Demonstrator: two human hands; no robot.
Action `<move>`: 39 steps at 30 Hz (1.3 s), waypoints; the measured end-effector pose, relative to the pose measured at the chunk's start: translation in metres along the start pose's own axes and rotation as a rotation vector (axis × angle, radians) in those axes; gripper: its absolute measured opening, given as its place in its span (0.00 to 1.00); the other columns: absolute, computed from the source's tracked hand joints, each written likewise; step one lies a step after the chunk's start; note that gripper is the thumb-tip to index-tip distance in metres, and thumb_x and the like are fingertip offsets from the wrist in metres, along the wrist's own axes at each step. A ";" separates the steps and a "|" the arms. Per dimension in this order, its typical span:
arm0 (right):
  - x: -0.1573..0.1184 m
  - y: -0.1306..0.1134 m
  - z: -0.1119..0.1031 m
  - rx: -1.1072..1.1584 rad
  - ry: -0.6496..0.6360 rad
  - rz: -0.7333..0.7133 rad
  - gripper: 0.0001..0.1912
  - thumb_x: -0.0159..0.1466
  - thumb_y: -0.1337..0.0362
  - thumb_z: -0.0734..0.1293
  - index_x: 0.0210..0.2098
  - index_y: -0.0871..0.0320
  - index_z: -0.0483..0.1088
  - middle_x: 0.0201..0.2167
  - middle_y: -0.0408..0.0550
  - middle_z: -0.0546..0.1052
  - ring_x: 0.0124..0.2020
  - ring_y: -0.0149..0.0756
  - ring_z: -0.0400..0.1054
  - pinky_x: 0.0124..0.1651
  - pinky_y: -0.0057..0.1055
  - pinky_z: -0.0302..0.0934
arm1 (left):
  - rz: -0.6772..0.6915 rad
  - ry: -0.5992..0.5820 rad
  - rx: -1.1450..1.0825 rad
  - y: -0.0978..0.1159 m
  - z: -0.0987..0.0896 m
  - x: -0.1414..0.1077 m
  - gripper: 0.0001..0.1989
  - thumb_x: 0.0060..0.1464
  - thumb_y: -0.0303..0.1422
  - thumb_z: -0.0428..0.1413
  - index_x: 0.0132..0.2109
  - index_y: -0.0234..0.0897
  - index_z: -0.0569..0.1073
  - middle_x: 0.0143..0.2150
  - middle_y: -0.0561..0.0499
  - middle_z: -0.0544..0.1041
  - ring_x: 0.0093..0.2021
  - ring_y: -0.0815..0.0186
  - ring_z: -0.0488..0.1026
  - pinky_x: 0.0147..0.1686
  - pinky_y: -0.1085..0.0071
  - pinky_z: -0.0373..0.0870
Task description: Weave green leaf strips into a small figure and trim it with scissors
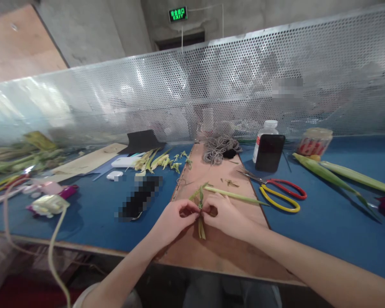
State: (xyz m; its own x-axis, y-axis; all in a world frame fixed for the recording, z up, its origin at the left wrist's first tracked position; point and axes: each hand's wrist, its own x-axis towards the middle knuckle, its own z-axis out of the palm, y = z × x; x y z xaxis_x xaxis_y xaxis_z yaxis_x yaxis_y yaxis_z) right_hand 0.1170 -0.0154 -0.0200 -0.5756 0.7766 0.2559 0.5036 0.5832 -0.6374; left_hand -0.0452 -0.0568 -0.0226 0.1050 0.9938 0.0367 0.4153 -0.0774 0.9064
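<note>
A small green woven leaf piece (201, 231) with loose strips hanging at its lower end is pinched between both hands above the wooden board (244, 252). My left hand (176, 218) grips it from the left, thumb and index finger together. From the right, my right hand (223, 214) pinches the same piece, its fingertips almost touching those of the left. A long pale green leaf strip (240, 196) lies just beyond my right hand. Small leaf scraps (231, 183) rest on the board behind it.
Scissors with red and yellow handles (280, 194) lie at right, near a phone (270, 153) upright against a bottle (271, 124). Gray cord (220, 149) is heaped at the board's back. Left are a dark phone (141, 199) and a hot glue gun-like item (49, 205). Long leaves (333, 173) lie far right.
</note>
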 end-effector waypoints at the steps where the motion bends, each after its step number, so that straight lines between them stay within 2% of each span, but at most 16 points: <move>1: 0.000 0.000 0.000 -0.002 -0.003 -0.004 0.06 0.50 0.74 0.62 0.19 0.59 0.61 0.21 0.39 0.64 0.26 0.29 0.57 0.35 0.30 0.51 | 0.027 0.003 0.046 0.001 -0.001 0.000 0.07 0.47 0.33 0.53 0.33 0.34 0.73 0.25 0.52 0.73 0.25 0.70 0.67 0.25 0.76 0.62; 3: -0.001 -0.001 -0.001 -0.003 -0.006 -0.010 0.06 0.50 0.74 0.62 0.19 0.59 0.61 0.21 0.40 0.64 0.27 0.30 0.57 0.35 0.30 0.51 | 0.055 0.003 0.123 0.004 -0.004 0.000 0.07 0.47 0.32 0.53 0.32 0.34 0.73 0.26 0.51 0.74 0.27 0.69 0.68 0.27 0.75 0.62; 8: -0.002 -0.002 -0.002 0.001 -0.007 -0.020 0.07 0.50 0.74 0.61 0.19 0.59 0.60 0.21 0.40 0.62 0.28 0.31 0.57 0.35 0.30 0.51 | 0.081 0.019 0.247 0.008 -0.004 -0.001 0.05 0.46 0.30 0.51 0.31 0.35 0.71 0.23 0.53 0.71 0.24 0.69 0.67 0.25 0.76 0.61; 15: -0.003 -0.002 -0.003 0.011 0.002 -0.019 0.07 0.50 0.74 0.62 0.19 0.59 0.59 0.22 0.40 0.62 0.29 0.31 0.56 0.34 0.29 0.50 | 0.225 0.094 0.375 0.008 0.001 -0.005 0.06 0.46 0.27 0.50 0.32 0.38 0.70 0.25 0.54 0.71 0.24 0.70 0.66 0.26 0.75 0.61; 27: -0.002 -0.004 -0.005 0.046 -0.024 -0.019 0.04 0.52 0.73 0.61 0.22 0.59 0.63 0.23 0.41 0.65 0.28 0.30 0.58 0.32 0.28 0.51 | 0.170 0.061 0.286 0.008 -0.004 -0.004 0.05 0.47 0.28 0.50 0.32 0.37 0.70 0.25 0.55 0.70 0.24 0.70 0.66 0.26 0.76 0.61; 33: 0.000 0.000 -0.001 0.037 -0.033 -0.024 0.03 0.52 0.72 0.63 0.23 0.59 0.65 0.24 0.41 0.66 0.29 0.31 0.59 0.33 0.28 0.52 | 0.178 0.046 0.265 0.006 0.002 -0.007 0.05 0.49 0.30 0.50 0.32 0.38 0.70 0.26 0.54 0.72 0.25 0.70 0.67 0.26 0.75 0.62; 35: 0.000 0.000 0.000 0.022 -0.029 -0.029 0.04 0.52 0.72 0.63 0.23 0.59 0.65 0.24 0.42 0.66 0.29 0.31 0.59 0.33 0.28 0.52 | 0.184 0.033 0.290 0.007 -0.007 -0.004 0.06 0.49 0.32 0.51 0.34 0.39 0.71 0.28 0.53 0.73 0.26 0.69 0.68 0.26 0.75 0.64; 36: 0.000 0.000 0.000 0.020 -0.026 -0.031 0.04 0.52 0.73 0.63 0.23 0.59 0.66 0.24 0.42 0.67 0.29 0.31 0.59 0.33 0.28 0.53 | 0.185 0.027 0.311 0.007 -0.017 0.000 0.08 0.49 0.33 0.52 0.37 0.39 0.71 0.31 0.52 0.74 0.27 0.68 0.69 0.27 0.74 0.65; 38: 0.000 -0.001 0.000 0.026 -0.028 -0.031 0.04 0.53 0.72 0.63 0.24 0.59 0.66 0.24 0.42 0.67 0.29 0.31 0.59 0.33 0.29 0.53 | 0.176 0.138 0.416 0.004 -0.053 0.015 0.13 0.49 0.37 0.53 0.43 0.41 0.69 0.41 0.50 0.74 0.36 0.65 0.71 0.34 0.74 0.66; 39: 0.000 -0.001 0.000 0.032 -0.027 -0.028 0.04 0.53 0.72 0.62 0.24 0.59 0.66 0.24 0.42 0.67 0.29 0.31 0.60 0.34 0.29 0.53 | 0.144 0.265 0.503 0.000 -0.078 0.024 0.14 0.51 0.37 0.51 0.45 0.41 0.68 0.43 0.49 0.73 0.40 0.65 0.71 0.38 0.73 0.66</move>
State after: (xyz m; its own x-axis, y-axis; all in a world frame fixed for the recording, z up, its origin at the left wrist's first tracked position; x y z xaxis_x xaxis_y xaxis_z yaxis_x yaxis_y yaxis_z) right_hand 0.1168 -0.0160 -0.0189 -0.6069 0.7529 0.2545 0.4664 0.5967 -0.6531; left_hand -0.1127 -0.0265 0.0108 -0.0104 0.9515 0.3075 0.7983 -0.1773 0.5755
